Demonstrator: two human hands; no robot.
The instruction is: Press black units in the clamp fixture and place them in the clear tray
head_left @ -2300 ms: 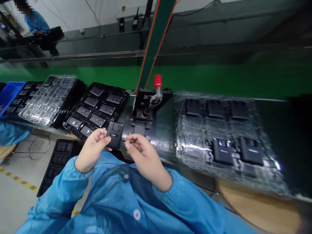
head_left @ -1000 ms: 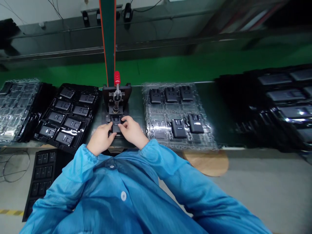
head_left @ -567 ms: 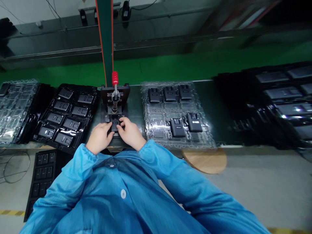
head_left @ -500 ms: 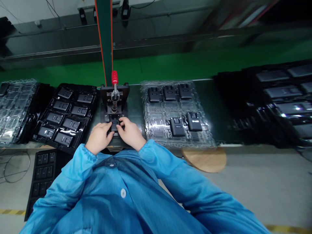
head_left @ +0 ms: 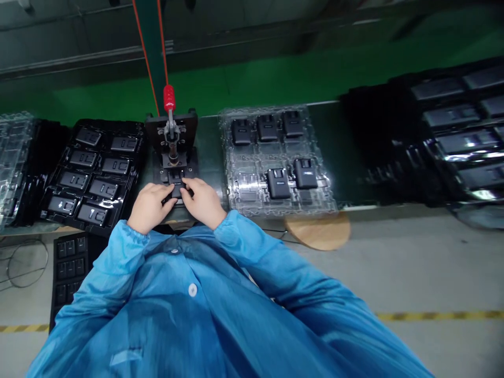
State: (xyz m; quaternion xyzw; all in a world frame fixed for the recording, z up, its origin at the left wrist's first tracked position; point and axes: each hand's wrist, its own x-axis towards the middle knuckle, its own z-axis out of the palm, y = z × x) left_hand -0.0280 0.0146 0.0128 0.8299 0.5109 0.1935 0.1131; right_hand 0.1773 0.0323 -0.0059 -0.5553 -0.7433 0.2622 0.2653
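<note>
A small black plastic device [head_left: 177,185] lies in the nest of a metal jig [head_left: 172,157], and most of it is hidden under my fingers. My left hand [head_left: 149,208] and my right hand [head_left: 200,202] press in on it from both sides. Behind them rises a toggle clamp with a red handle [head_left: 169,98], its arm standing up clear of the device. To the right, a clear plastic tray [head_left: 275,160] holds several similar black devices. A black tray [head_left: 92,181] of flatter devices lies to the left.
A stack of black trays [head_left: 444,131] fills the bench's right end, and a black cell tray [head_left: 69,268] stands below the bench on the left. A green belt [head_left: 236,84] runs behind the jig, with a green post [head_left: 149,47] above. A round tan disc [head_left: 318,231] lies under the bench edge.
The black device, earlier held up between both hands, now sits in the jig under my fingers. My hands have moved down onto the jig, and the view has turned toward it.
</note>
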